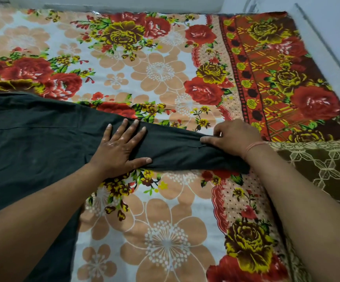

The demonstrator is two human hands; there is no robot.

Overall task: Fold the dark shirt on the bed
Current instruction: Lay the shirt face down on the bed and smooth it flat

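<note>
The dark shirt (32, 143) is matt woven cloth, smooth, with faint creases and stitched seams. The bed sheet (161, 70) under it is thin printed cloth, matt and flat, its flowers dyed rather than raised. At the bed's right edge lies a brown cloth (328, 169) with a pale lattice pattern, matt too. The wrist thread (254, 146) looks like twisted orange fibre.

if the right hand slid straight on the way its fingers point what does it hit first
Probably the left hand, pressed flat on the dark cloth shirt sleeve; the right hand, pinching the cuff end, points leftward at it.
</note>
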